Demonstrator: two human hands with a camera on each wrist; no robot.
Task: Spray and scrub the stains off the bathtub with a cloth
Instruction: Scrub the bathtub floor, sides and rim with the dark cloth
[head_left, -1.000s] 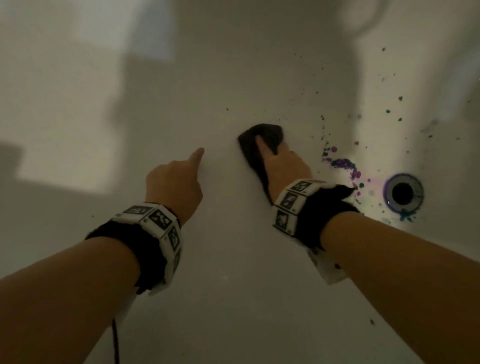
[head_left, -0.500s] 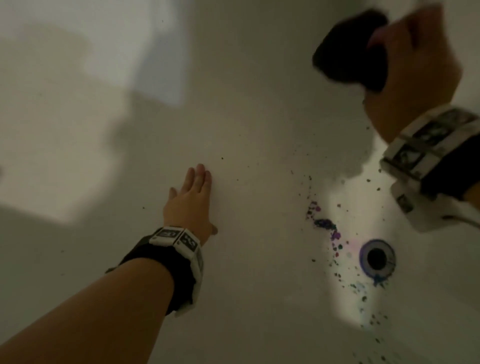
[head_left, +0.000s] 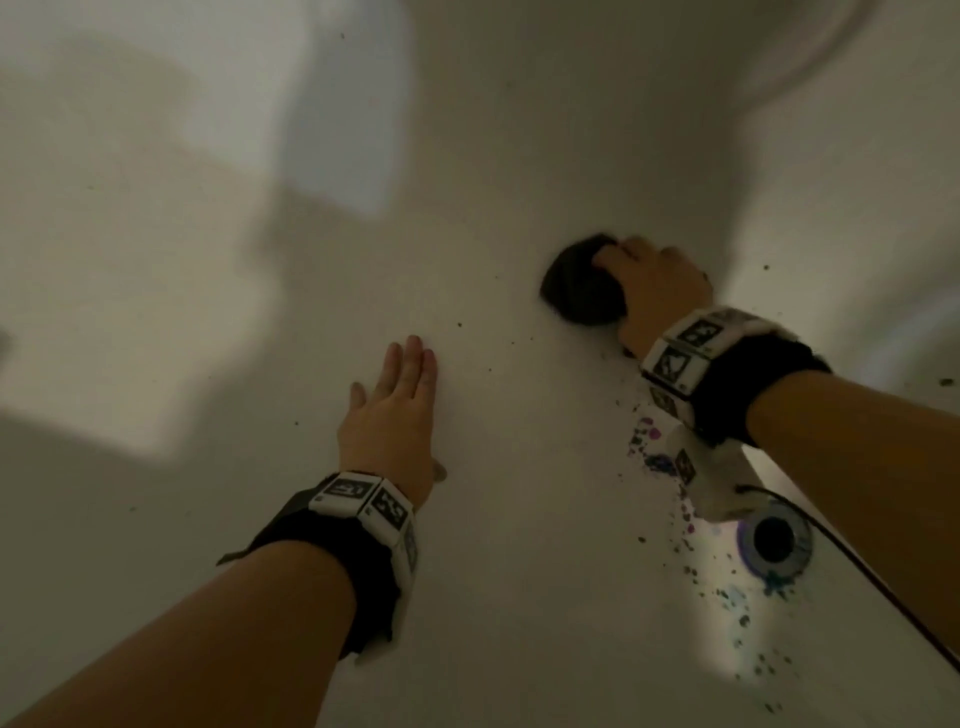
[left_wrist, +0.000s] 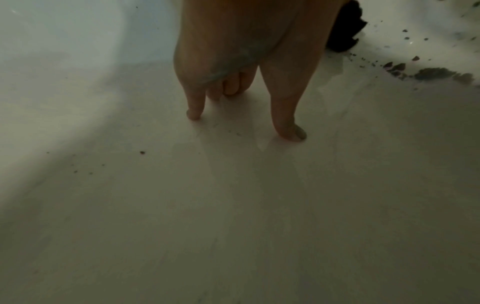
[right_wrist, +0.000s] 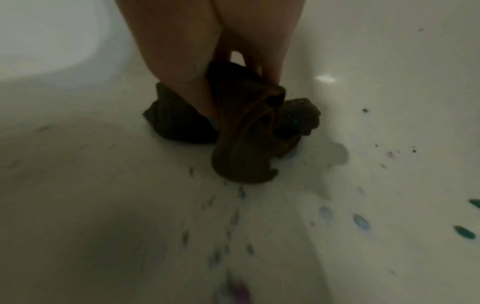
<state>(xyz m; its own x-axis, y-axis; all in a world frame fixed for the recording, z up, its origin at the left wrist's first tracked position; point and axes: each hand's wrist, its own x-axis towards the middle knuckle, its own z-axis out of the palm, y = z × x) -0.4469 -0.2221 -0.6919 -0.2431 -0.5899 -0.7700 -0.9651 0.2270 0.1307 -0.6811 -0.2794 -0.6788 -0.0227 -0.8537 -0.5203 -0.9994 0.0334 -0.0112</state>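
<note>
My right hand (head_left: 654, 291) grips a dark bunched cloth (head_left: 582, 288) and presses it on the white bathtub floor (head_left: 519, 519), beyond the stains. In the right wrist view the cloth (right_wrist: 241, 131) hangs crumpled below my fingers (right_wrist: 182, 67) and touches the tub. Purple, teal and dark stains (head_left: 654, 447) lie in a trail toward the drain, partly hidden by my right wrist. My left hand (head_left: 400, 405) lies flat on the tub floor with straight fingers (left_wrist: 194, 102), holding nothing, left of the cloth.
A round drain (head_left: 776, 540) with purple and teal residue sits at the right. Small specks (head_left: 460, 326) dot the floor between my hands. Teal drops (right_wrist: 465, 232) mark the tub wall at the right. A black cable (head_left: 883, 597) runs off my right wrist.
My right hand lifted the cloth off the floor, then brought it down again farther away, past the stains. My left hand went from pointing to lying flat on the tub.
</note>
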